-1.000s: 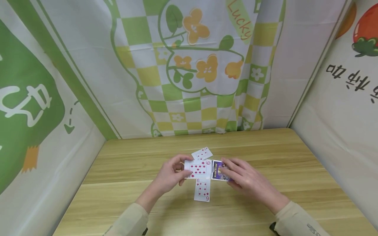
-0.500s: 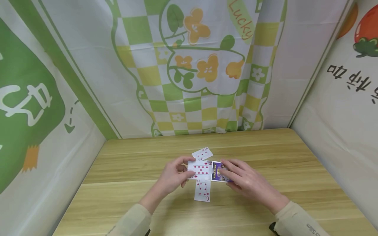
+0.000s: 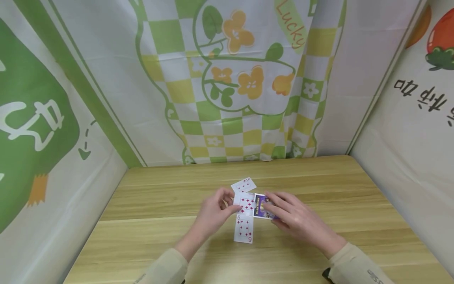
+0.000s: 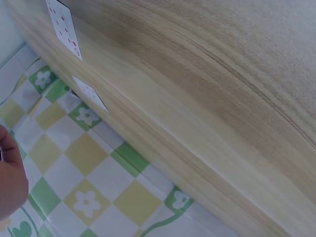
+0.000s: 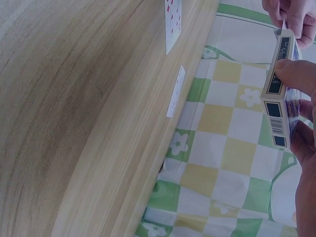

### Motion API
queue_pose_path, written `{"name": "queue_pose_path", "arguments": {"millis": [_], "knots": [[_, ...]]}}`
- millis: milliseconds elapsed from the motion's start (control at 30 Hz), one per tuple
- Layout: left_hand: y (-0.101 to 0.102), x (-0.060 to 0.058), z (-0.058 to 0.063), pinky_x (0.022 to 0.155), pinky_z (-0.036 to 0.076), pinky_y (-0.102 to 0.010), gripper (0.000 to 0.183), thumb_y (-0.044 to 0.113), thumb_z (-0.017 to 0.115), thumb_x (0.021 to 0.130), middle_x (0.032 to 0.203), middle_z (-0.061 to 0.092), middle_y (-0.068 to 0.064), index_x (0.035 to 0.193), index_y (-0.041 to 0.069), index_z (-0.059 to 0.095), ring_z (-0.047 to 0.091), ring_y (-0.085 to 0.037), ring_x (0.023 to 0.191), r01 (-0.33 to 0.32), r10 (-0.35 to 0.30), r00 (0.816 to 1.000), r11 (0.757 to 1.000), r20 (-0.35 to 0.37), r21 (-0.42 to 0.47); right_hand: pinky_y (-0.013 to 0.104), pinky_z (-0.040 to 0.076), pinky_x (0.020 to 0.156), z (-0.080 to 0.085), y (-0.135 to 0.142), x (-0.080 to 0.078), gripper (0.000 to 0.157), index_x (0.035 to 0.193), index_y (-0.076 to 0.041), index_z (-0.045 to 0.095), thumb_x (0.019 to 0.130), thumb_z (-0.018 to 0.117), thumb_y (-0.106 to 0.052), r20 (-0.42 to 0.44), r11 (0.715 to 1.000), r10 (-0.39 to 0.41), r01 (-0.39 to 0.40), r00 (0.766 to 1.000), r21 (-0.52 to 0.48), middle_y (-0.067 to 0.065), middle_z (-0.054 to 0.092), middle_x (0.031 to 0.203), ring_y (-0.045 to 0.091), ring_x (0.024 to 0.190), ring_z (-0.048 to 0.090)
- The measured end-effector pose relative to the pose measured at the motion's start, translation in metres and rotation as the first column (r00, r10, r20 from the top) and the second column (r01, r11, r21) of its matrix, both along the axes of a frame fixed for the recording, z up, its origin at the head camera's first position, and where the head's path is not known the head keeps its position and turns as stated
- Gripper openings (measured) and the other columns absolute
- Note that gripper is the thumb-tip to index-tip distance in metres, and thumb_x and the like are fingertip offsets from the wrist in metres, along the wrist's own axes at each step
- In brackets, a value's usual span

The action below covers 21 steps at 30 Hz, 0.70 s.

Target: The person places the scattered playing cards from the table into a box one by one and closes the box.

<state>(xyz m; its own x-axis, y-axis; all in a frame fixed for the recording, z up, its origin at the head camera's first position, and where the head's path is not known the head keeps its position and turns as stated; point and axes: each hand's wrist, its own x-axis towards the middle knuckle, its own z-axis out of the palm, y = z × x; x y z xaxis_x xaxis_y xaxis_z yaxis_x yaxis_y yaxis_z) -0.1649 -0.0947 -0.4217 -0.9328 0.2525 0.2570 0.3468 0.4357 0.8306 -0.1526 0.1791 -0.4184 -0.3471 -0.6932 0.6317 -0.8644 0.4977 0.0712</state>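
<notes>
My left hand (image 3: 214, 211) pinches a diamond playing card (image 3: 246, 204) at its left edge, thumb on the face. The card's right end reaches into the mouth of a purple-fronted card box (image 3: 260, 205). My right hand (image 3: 299, 217) grips that box from the right, its fingers over the printed face. The right wrist view shows the box's pale side (image 5: 276, 74) under the right thumb, raised above the table, with the left hand (image 5: 298, 22) at its open end. In the left wrist view, only part of the left hand (image 4: 12, 185) shows at the edge.
A six of diamonds (image 3: 243, 230) lies on the wooden table (image 3: 159, 228) nearer me, below the held card in the head view. Behind it lies a tilted three of diamonds (image 3: 243, 184). A checkered curtain (image 3: 234, 130) hangs at the table's far edge.
My left hand has moved to the right, sliding the held card deeper into the box, so less of it shows. The right hand and box have hardly moved.
</notes>
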Motion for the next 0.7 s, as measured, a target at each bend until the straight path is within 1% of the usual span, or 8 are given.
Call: {"name": "queue_pose_path", "arguments": {"millis": [33, 100, 167, 233, 400, 533, 600, 700], "knots": [[0.001, 0.001, 0.0, 0.046, 0.048, -0.022, 0.031, 0.032, 0.074, 0.077, 0.077, 0.058, 0.009, 0.097, 0.016, 0.058, 0.053, -0.009, 0.057, -0.004, 0.002, 0.998, 0.999, -0.069, -0.032, 0.042, 0.052, 0.087, 0.0, 0.0, 0.0, 0.056, 0.128, -0.01, 0.057, 0.075, 0.073, -0.015, -0.002, 1.0, 0.0, 0.0, 1.0, -0.001, 0.009, 0.044, 0.14, 0.03, 0.115, 0.051], [0.003, 0.002, 0.0, 0.045, 0.047, -0.019, 0.026, 0.032, 0.072, 0.079, 0.074, 0.056, 0.013, 0.095, 0.016, 0.06, 0.05, -0.005, 0.055, -0.02, 0.001, 0.98, 0.996, -0.197, -0.09, 0.042, 0.052, 0.087, -0.001, 0.0, 0.0, 0.055, 0.127, -0.01, 0.057, 0.075, 0.073, -0.016, -0.002, 1.0, -0.003, 0.003, 1.0, -0.003, 0.009, 0.044, 0.14, 0.03, 0.115, 0.051], [0.005, 0.004, 0.001, 0.044, 0.045, -0.017, 0.022, 0.031, 0.07, 0.082, 0.074, 0.056, 0.014, 0.095, 0.016, 0.061, 0.048, -0.002, 0.054, -0.028, -0.012, 0.956, 0.991, -0.294, -0.131, 0.041, 0.052, 0.087, -0.001, 0.0, 0.0, 0.054, 0.128, -0.011, 0.057, 0.076, 0.072, -0.016, 0.001, 1.0, -0.007, 0.007, 1.0, -0.003, 0.008, 0.044, 0.14, 0.029, 0.115, 0.051], [0.006, 0.004, 0.0, 0.044, 0.044, -0.014, 0.019, 0.031, 0.067, 0.084, 0.074, 0.056, 0.014, 0.096, 0.016, 0.062, 0.046, 0.001, 0.053, -0.036, -0.028, 0.931, 0.986, -0.364, -0.166, 0.041, 0.051, 0.088, -0.001, 0.0, 0.0, 0.054, 0.128, -0.011, 0.057, 0.076, 0.072, -0.017, 0.004, 1.0, -0.011, 0.011, 1.0, -0.002, 0.008, 0.044, 0.14, 0.029, 0.115, 0.051], [0.009, 0.006, -0.002, 0.047, 0.042, -0.011, 0.01, 0.027, 0.063, 0.088, 0.074, 0.056, 0.014, 0.09, 0.017, 0.062, 0.044, 0.002, 0.056, -0.061, -0.05, 0.888, 0.972, -0.457, -0.225, 0.041, 0.051, 0.089, 0.0, 0.0, 0.0, 0.055, 0.128, -0.011, 0.057, 0.076, 0.071, -0.017, 0.001, 1.0, -0.019, 0.019, 1.0, 0.004, 0.008, 0.044, 0.14, 0.028, 0.115, 0.051], [0.01, 0.008, -0.002, 0.051, 0.043, -0.011, 0.009, 0.022, 0.058, 0.091, 0.072, 0.054, 0.013, 0.085, 0.016, 0.061, 0.046, 0.0, 0.059, -0.106, -0.066, 0.847, 0.951, -0.527, -0.29, 0.04, 0.051, 0.09, 0.0, -0.001, 0.0, 0.054, 0.127, -0.011, 0.057, 0.076, 0.071, -0.017, 0.002, 1.0, -0.018, 0.018, 1.0, 0.003, 0.009, 0.046, 0.139, 0.028, 0.115, 0.05], [0.011, 0.01, 0.0, 0.052, 0.044, -0.012, 0.009, 0.02, 0.058, 0.091, 0.071, 0.054, 0.013, 0.086, 0.016, 0.063, 0.047, 0.0, 0.06, -0.123, -0.07, 0.841, 0.941, -0.536, -0.315, 0.04, 0.051, 0.09, 0.0, -0.001, 0.001, 0.054, 0.127, -0.011, 0.058, 0.075, 0.071, -0.017, 0.001, 1.0, -0.017, 0.017, 1.0, 0.003, 0.009, 0.046, 0.139, 0.028, 0.115, 0.051], [0.013, 0.012, 0.002, 0.052, 0.044, -0.011, 0.005, 0.02, 0.061, 0.09, 0.073, 0.055, 0.013, 0.087, 0.016, 0.064, 0.049, 0.001, 0.06, -0.136, -0.061, 0.85, 0.934, -0.523, -0.331, 0.04, 0.05, 0.09, 0.001, -0.001, 0.001, 0.055, 0.127, -0.011, 0.058, 0.074, 0.072, -0.017, -0.003, 1.0, -0.021, 0.021, 1.0, 0.008, 0.009, 0.046, 0.139, 0.028, 0.115, 0.051]]}}
